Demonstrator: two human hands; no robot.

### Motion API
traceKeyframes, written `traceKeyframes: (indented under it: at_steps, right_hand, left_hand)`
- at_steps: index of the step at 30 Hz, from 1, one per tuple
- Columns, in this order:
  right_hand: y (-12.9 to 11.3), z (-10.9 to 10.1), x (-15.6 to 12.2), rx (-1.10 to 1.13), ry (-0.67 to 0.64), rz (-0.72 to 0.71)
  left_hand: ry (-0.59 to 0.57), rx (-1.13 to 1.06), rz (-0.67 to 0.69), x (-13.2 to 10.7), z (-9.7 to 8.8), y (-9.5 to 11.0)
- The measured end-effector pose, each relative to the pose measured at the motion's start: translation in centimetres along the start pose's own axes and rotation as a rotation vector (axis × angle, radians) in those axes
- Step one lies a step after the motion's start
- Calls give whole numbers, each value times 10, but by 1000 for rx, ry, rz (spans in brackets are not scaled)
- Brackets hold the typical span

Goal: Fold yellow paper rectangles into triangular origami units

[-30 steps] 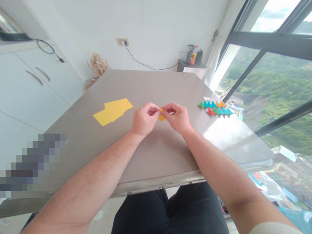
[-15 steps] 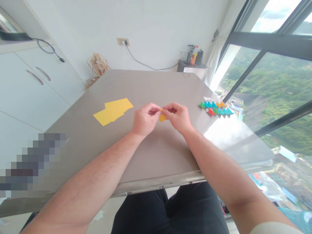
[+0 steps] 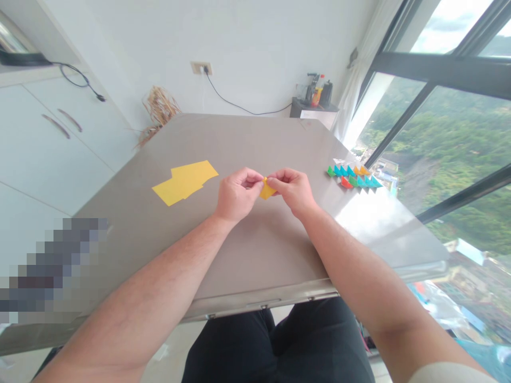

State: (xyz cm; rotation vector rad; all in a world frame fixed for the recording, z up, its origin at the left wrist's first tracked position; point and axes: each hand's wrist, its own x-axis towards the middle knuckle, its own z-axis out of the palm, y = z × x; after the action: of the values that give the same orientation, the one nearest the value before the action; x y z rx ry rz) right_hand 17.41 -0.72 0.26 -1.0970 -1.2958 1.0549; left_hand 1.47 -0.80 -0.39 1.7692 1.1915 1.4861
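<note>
My left hand (image 3: 236,196) and my right hand (image 3: 293,191) meet over the middle of the grey table (image 3: 247,250). Both pinch a small folded yellow paper piece (image 3: 266,189) between thumbs and fingertips, just above the tabletop. Most of the piece is hidden by the fingers. A few flat yellow paper sheets (image 3: 184,181) lie overlapped to the left of my left hand. To the right, a cluster of small folded paper triangles (image 3: 353,177) in teal, green, red and orange sits near the table's right edge.
White cabinets (image 3: 48,143) stand on the left. A wall socket with a black cable (image 3: 202,68) is behind the table, dried grass (image 3: 158,109) at its far left corner. A small stand with bottles (image 3: 315,96) is at the back right. Large windows fill the right.
The yellow piece has turned slightly between my fingertips and shows a little more. Both hands stay in the same place.
</note>
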Motion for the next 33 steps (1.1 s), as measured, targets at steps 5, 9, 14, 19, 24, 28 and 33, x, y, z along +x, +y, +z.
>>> traceKeyframes:
  at_steps: [5, 9, 14, 19, 24, 28, 33]
  right_hand:
    - [-1, 0, -1, -11, -6, -3]
    - [-2, 1, -2, -65, -8, -10]
    - [0, 1, -2, -92, -11, -26]
    - [-2, 2, -2, -109, -16, -12]
    - [-1, 1, -2, -146, -25, -18]
    - [-1, 1, -3, -189, -28, -33]
    - [-1, 0, -3, -244, -30, -36]
  left_hand:
    - [-3, 5, -6, 0, 0, 1]
    - [-11, 6, -13, 1, -1, -1]
    - [-30, -35, -20, 2, -1, -4]
    - [-38, -52, -36, 3, -1, -5]
    - [-58, -43, -55, 4, -2, -6]
    - [-83, -66, -78, 5, -3, -6]
    - [-108, -44, -126, 7, -5, -5]
